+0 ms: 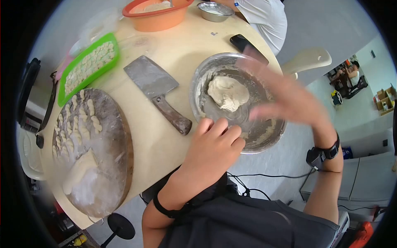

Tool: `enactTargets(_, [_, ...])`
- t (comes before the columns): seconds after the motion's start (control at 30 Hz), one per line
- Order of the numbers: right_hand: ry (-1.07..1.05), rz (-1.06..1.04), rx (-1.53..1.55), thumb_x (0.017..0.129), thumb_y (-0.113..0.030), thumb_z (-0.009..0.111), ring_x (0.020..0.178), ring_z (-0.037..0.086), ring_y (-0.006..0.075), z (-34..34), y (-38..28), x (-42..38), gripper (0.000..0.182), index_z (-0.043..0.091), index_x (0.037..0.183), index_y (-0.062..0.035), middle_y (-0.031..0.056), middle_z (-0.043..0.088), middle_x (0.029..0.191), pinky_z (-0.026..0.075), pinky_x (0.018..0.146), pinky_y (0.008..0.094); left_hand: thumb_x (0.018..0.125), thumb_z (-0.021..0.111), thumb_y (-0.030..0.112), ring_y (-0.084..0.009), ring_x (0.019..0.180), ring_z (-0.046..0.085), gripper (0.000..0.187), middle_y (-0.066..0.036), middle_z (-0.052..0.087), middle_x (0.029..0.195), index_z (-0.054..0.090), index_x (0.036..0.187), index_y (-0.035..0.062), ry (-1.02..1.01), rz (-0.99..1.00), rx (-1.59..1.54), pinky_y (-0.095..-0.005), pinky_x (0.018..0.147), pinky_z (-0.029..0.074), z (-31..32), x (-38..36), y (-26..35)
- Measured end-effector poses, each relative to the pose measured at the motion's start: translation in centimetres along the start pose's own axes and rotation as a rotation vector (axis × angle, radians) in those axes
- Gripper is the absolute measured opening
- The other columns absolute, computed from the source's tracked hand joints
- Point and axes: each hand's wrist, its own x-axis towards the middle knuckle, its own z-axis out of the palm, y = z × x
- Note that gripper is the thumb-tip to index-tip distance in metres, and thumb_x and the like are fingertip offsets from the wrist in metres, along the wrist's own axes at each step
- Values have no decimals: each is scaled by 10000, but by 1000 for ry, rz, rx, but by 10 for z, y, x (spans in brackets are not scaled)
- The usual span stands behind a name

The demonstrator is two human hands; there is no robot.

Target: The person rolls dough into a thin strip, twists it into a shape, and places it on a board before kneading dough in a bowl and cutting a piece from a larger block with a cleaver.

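A lump of pale dough (228, 93) lies in a metal bowl (264, 138) whose inner wall is smeared with dough. At the bowl's near left rim is my left hand (217, 144), its fingers curled over the edge. My right hand (281, 93), blurred by motion, is over the bowl's right side with its fingers apart and nothing in them. To the left of the bowl, a cleaver (151, 76) with a wooden handle lies on the table (153, 153).
A round floured board (111, 124) holds twisted dough pieces and a larger dough piece (80, 170). Behind it stands a green tray (113, 41) of small pieces. An orange basin (159, 20), a small metal bowl (216, 17) and a phone (248, 47) are at the back, near another person (266, 20).
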Motion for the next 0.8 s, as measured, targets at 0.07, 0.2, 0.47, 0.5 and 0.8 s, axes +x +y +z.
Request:
enactTargets(0.07, [481, 58, 189, 1015, -268, 751, 1440, 579, 337, -37, 6, 13, 623, 528, 1562, -67, 185, 609, 1535, 538, 1084, 471, 747, 760, 165, -199, 938, 547, 120, 13, 558, 916, 648, 786, 143, 41, 10, -5, -381, 851, 407, 0, 3, 0])
enactTargets(0.2, [686, 68, 296, 1101, -220, 609, 1382, 613, 293, -60, 30, 0, 415, 591, 1461, -12, 166, 623, 1513, 558, 1041, 424, 757, 733, 163, -202, 914, 542, 100, 7, 540, 894, 644, 797, 142, 51, 20, -12, -378, 839, 410, -3, 5, 0])
enactTargets(0.47, [241, 292, 1300, 1059, -170, 657, 1117, 661, 203, 26, 5, 25, 375, 611, 1397, -12, 88, 662, 1258, 552, 952, 383, 625, 884, 184, -238, 1002, 555, 322, 11, 573, 962, 719, 900, 158, -5, -66, -35, -421, 939, 403, -4, 5, -2])
enactTargets(0.5, [211, 373, 1573, 1048, -155, 660, 1083, 655, 194, 27, 7, 26, 377, 607, 1395, -18, 86, 658, 1230, 549, 932, 381, 626, 883, 181, -241, 1001, 555, 321, 9, 572, 961, 719, 900, 157, 9, -76, -27, -423, 941, 403, -4, 7, -5])
enactTargets(0.8, [251, 84, 1714, 932, 64, 611, 968, 578, 158, 59, 29, 30, 472, 565, 1383, -68, 39, 591, 1144, 520, 887, 342, 667, 851, 135, -283, 969, 568, 243, -23, 572, 910, 732, 879, 119, 27, -190, 60, -472, 956, 444, -22, 18, -25])
